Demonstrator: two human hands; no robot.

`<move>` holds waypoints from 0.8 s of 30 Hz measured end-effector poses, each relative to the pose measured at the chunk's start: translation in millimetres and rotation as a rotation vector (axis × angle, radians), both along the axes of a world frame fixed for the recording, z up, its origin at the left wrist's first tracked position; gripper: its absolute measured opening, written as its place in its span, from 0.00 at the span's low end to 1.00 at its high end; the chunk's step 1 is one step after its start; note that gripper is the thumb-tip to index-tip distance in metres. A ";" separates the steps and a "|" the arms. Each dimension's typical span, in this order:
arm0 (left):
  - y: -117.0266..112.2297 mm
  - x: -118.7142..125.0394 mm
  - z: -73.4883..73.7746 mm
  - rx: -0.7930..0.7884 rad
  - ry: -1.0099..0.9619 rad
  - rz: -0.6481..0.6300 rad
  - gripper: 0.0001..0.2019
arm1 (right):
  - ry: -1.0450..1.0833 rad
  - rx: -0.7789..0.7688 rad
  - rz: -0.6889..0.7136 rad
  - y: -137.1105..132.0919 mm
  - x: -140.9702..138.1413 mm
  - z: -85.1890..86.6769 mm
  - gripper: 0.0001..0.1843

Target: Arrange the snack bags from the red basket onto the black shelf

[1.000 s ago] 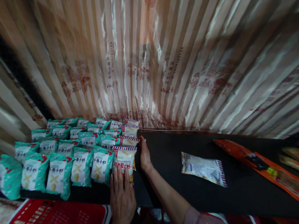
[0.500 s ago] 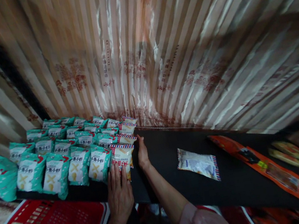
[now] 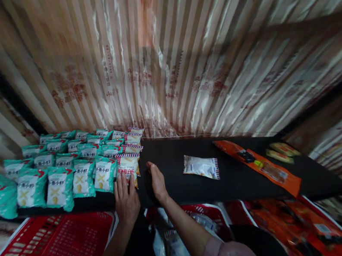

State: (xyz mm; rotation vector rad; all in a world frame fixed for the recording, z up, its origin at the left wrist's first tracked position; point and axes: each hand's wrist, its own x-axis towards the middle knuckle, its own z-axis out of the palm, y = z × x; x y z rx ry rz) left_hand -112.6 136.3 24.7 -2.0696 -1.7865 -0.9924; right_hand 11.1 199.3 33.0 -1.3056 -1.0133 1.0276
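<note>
My left hand lies with fingers stretched out against the front of a snack packet with a red-and-blue striped edge. That packet heads a short row of similar striped packets running back along the shelf. My right hand is held edge-on just right of the row, apart from it, fingers extended and nothing in it. Left of the row stand several teal-and-white snack bags in ranks, most of them upright. A single striped packet lies flat to the right of my right hand.
A long orange packet and small yellowish packets lie farther right on the black shelf. Below its front edge are a red basket, a basket with striped packets and orange packets. Striped sheeting hangs behind.
My right hand has come away from the side of the striped row, leaving a gap. My left hand stays on the front packet. The view has shifted to the right, showing more baskets.
</note>
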 end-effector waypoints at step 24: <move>-121.1 84.1 -45.6 -0.683 -0.144 -0.385 0.19 | -0.373 0.066 -0.128 -170.3 80.3 -24.4 0.14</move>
